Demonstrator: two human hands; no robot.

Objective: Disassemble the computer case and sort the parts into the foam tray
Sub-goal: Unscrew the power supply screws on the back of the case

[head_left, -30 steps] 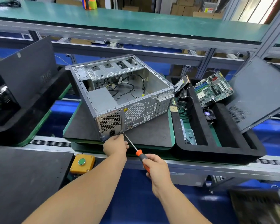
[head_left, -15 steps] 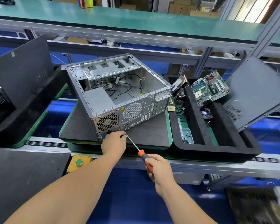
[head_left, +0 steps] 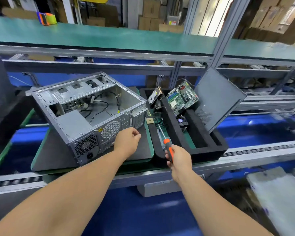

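The right hand (head_left: pixel 178 160) is the grip here: it grasps the orange-and-black handle of a screwdriver (head_left: pixel 168 147), and the shaft points up over the front wall of the black foam tray (head_left: pixel 209 149). The left hand (head_left: pixel 127 142) hovers just beside the rear panel of the open computer case (head_left: pixel 85 113); its fingertips look pinched together, perhaps on a small screw, but the view is too blurred to tell. A motherboard (head_left: pixel 181 97) leans in the tray.
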